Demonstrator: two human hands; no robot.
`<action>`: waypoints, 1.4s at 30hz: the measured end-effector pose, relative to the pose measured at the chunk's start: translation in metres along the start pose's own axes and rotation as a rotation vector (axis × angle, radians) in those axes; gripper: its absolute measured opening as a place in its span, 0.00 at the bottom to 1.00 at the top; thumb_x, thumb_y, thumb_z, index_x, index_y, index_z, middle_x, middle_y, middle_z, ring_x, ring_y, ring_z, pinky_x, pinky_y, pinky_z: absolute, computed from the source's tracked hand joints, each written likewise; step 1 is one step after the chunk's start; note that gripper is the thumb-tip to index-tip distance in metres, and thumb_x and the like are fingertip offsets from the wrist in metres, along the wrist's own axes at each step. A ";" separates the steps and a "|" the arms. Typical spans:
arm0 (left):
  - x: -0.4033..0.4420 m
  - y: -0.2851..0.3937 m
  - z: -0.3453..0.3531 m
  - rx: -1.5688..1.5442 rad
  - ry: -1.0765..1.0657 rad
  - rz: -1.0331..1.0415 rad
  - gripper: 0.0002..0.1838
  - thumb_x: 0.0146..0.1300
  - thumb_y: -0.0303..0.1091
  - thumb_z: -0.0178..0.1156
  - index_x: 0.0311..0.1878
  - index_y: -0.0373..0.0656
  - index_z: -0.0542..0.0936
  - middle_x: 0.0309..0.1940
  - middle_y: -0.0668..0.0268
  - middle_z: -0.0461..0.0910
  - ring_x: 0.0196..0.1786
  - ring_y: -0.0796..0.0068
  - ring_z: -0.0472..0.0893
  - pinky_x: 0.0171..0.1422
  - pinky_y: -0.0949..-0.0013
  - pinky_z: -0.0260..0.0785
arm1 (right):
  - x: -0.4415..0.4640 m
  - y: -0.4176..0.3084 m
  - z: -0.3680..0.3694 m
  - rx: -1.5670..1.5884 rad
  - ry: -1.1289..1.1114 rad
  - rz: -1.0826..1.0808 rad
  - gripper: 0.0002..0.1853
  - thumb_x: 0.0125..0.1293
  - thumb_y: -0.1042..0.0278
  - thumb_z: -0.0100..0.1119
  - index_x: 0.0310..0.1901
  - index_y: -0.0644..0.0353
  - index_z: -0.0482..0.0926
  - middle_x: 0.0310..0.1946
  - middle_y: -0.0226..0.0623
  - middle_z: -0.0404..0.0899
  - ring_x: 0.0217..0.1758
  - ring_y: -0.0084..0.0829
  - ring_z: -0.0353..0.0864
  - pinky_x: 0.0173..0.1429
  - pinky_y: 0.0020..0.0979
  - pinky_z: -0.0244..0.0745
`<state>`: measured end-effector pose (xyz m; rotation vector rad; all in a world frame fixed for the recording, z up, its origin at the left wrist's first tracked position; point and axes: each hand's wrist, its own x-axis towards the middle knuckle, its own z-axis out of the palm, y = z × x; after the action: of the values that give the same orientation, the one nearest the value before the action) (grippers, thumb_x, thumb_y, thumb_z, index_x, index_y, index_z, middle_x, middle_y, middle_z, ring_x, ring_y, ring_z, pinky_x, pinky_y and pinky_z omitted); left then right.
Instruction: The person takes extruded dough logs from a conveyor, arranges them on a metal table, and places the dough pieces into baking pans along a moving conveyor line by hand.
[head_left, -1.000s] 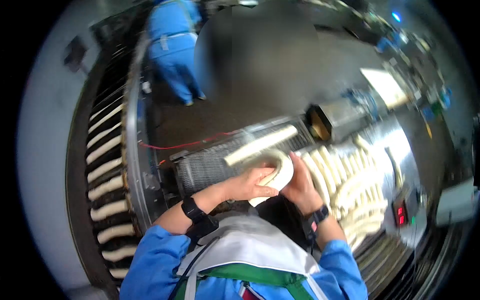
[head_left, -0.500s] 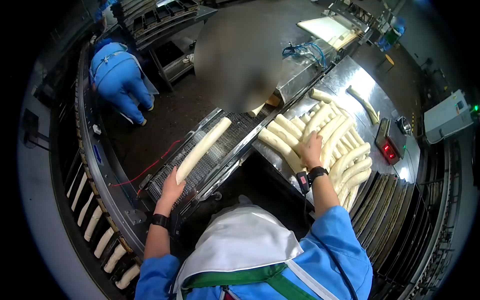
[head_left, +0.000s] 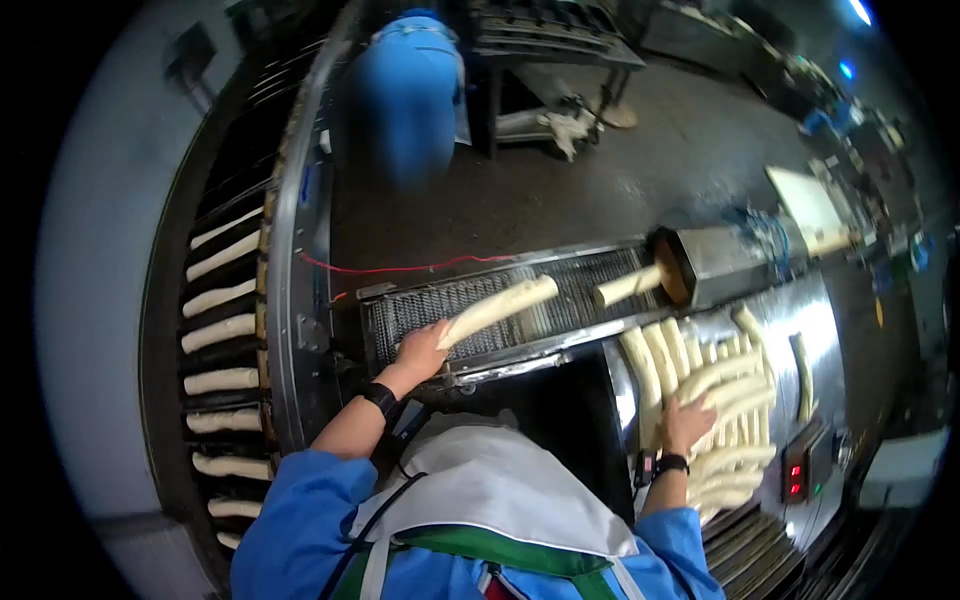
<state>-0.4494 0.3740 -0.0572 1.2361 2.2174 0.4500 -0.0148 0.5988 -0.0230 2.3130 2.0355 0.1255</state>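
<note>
My left hand (head_left: 421, 352) is closed round the near end of a long pale dough log (head_left: 500, 308). That log lies at a slant over the metal mesh conveyor (head_left: 400, 312). My right hand (head_left: 687, 424) rests at the left side of a pile of dough logs (head_left: 735, 390), its fingers bent round one of them. Part of that grip is hidden by the hand itself. A second dough log (head_left: 628, 286) lies farther along the conveyor, at the mouth of a metal housing (head_left: 733, 262).
A steel table (head_left: 815, 320) bears the pile and a scale with a red display (head_left: 803, 474). To the left, a curved line of dark trays (head_left: 222, 397) carries several dough logs. A co-worker in blue (head_left: 415, 95) bends near a rack (head_left: 545, 40). Dark trays (head_left: 750, 545) stand at lower right.
My view has turned, so the conveyor now runs more crosswise. The second log shows more fully at the housing. My left hand keeps its log; my right hand stays at the pile.
</note>
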 end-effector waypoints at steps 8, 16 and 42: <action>-0.003 -0.039 -0.019 0.017 0.053 0.006 0.30 0.49 0.31 0.62 0.59 0.50 0.69 0.48 0.59 0.74 0.53 0.55 0.74 0.55 0.54 0.66 | -0.001 -0.012 -0.009 0.208 -0.158 0.091 0.43 0.43 0.51 0.63 0.63 0.63 0.65 0.47 0.68 0.70 0.51 0.61 0.72 0.59 0.42 0.68; 0.037 -0.131 -0.024 -1.069 -0.490 -0.467 0.24 0.55 0.34 0.62 0.56 0.42 0.72 0.35 0.59 0.76 0.39 0.58 0.78 0.48 0.65 0.73 | 0.006 -0.034 -0.022 0.256 -0.300 0.221 0.43 0.39 0.55 0.63 0.61 0.63 0.66 0.52 0.63 0.71 0.57 0.55 0.70 0.64 0.39 0.64; 0.083 -0.184 -0.276 -1.782 0.731 -0.108 0.28 0.70 0.48 0.46 0.61 0.32 0.59 0.56 0.46 0.64 0.52 0.57 0.76 0.56 0.61 0.74 | 0.024 -0.146 -0.132 1.044 -0.537 0.074 0.21 0.56 0.56 0.55 0.48 0.58 0.73 0.45 0.36 0.72 0.50 0.34 0.70 0.58 0.33 0.63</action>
<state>-0.7765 0.3430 0.0373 -0.1053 1.2231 2.3135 -0.1695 0.6399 0.0948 2.3905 1.9064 -1.7091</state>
